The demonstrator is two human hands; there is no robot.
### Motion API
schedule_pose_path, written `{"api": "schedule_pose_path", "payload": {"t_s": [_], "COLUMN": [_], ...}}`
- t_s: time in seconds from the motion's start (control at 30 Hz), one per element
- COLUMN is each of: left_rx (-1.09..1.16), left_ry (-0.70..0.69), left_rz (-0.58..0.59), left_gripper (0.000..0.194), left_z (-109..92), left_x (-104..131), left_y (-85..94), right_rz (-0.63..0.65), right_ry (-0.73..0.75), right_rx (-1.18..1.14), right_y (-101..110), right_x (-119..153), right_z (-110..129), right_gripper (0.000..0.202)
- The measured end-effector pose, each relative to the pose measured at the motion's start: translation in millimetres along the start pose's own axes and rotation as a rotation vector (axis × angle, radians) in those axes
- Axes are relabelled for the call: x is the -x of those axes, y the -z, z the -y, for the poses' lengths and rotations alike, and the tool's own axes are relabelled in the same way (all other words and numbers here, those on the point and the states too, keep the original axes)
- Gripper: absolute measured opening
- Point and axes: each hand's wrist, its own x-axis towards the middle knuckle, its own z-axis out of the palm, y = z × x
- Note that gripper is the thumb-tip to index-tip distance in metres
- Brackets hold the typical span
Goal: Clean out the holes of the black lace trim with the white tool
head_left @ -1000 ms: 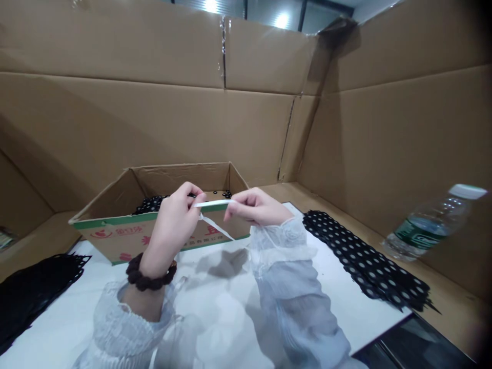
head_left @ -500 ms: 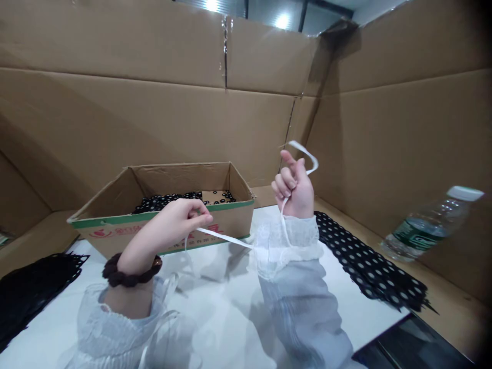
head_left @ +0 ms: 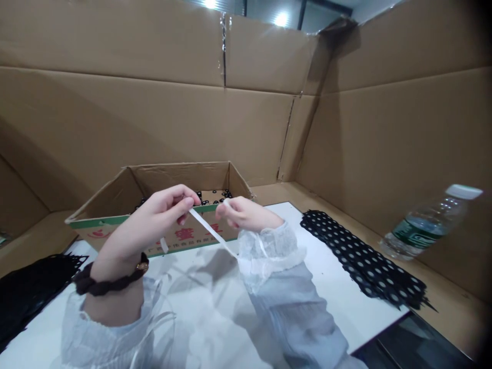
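Note:
My left hand (head_left: 161, 215) pinches one length of a narrow white ribbon (head_left: 208, 226) between thumb and fingers. That ribbon stretches taut down to the frilled white cuff (head_left: 269, 259) on my right sleeve. Close by on the right, my right hand (head_left: 250, 213) has its fingers curled, and a bit of white ribbon shows at the fingertips. A dark scrunchie (head_left: 111, 279) circles my left wrist. More thin white ties hang loose from my left cuff (head_left: 103, 341). Both hands are raised in front of the cardboard box, apart from each other.
Behind my hands stands an open cardboard box (head_left: 98, 210) holding black pieces with pale dots. Dotted black strips (head_left: 365, 256) lie on the white table sheet (head_left: 219, 328) at right, black fringed material (head_left: 36, 292) at left. A water bottle (head_left: 426, 225) stands far right. Cardboard walls surround the table.
My right hand has come down and left from its raised position, bringing the ribbon toward my left hand. My left hand has risen slightly, still pinching its ribbon length.

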Motion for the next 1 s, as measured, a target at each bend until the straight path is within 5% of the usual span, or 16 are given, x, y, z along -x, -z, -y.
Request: {"api": "schedule_pose_path", "payload": {"t_s": [0.13, 0.27, 0.43, 0.6, 0.87, 1.0], "left_rx": [-0.045, 0.103, 0.528, 0.455, 0.42, 0.453], "left_ry": [-0.064, -0.11, -0.052, -0.007, -0.011, -0.097], "left_rz": [-0.238, -0.383, -0.172, 0.088, -0.006, 0.136], "left_gripper": [0.02, 0.02, 0.039, 0.04, 0.039, 0.043], "left_z": [-3.0, -9.0, -10.5, -11.2, -25.4, -40.1], "left_x": [-6.7, -4.9, -2.3, -3.0, 7.2, 22.1], "left_y": [-11.6, -17.1, -20.0, -25.6, -24.4, -22.6], "right_rz": [0.255, 0.285, 0.098, -0.008, -0.177, -0.161], "right_ry": [0.122, 0.169, 0.119, 0.095, -0.05, -0.078], "right_rx": [-0.13, -0.161, -0.233, -0.391, -0.524, -0.541], "right_y": [-5.3, -4.1, 3.0, 7.7, 16.4, 17.8], "right_x": [4.6, 4.9, 4.9, 3.7, 2.3, 3.6], "right_z": [17.1, 23.1, 16.7, 12.4, 11.5, 14.0], "right_gripper": [0.044, 0.037, 0.04, 0.036, 0.029, 0.028]}}
